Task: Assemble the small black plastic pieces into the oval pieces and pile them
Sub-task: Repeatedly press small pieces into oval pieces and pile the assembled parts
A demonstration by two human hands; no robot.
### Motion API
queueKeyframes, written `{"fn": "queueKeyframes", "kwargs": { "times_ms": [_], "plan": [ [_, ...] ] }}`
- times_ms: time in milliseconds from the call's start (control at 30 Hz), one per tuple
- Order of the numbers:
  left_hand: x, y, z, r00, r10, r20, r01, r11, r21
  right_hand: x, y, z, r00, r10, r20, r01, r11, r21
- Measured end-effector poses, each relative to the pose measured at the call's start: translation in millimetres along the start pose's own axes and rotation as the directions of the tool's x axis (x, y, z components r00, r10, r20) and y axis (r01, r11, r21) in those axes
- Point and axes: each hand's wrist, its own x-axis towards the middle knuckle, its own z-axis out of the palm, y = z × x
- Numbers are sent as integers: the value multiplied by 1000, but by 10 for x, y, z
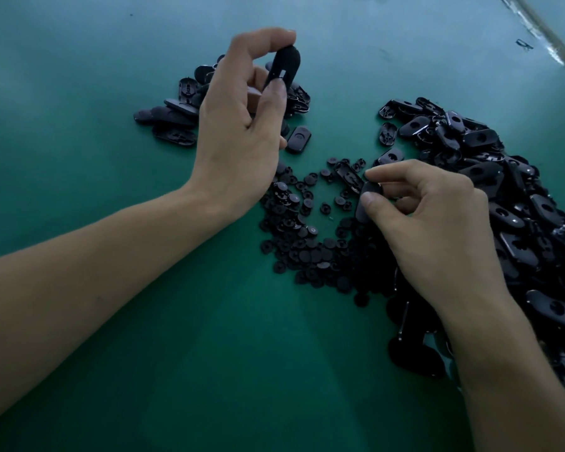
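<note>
Left hand (pixel 238 125) pinches 1 oval piece (pixel 282 68) upright above the small pile (pixel 173 115); right hand (pixel 431 223) grips another oval piece (pixel 367 199).

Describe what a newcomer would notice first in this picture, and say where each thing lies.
The left hand stands out, raised over the green table and pinching an oval piece above a small pile at the far left. To the right sprawls a big heap of black oval pieces, where the right hand pinches another piece. Between the hands lie scattered small round pieces.
</note>
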Motion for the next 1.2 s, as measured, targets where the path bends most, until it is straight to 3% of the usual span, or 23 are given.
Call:
{"fn": "queueKeyframes", "kwargs": {
  "times_ms": [733, 933, 1200],
  "plan": [
    [2, -15, 27, 999, -33, -9, 33, 999, -33, -21, 2, -6, 999, -35, -32, 32, 996, -83],
    [-2, 0, 26, 999, -38, -4, 38, 998, -42, -35, -39, -40, 995, 21, 96, -18, 999, -31],
    [2, -4, 24, 999, -40, 2, 41, 998, -39, -15, -2, -51, 994, 12, 111, -7, 999, -42]
  ]
}}
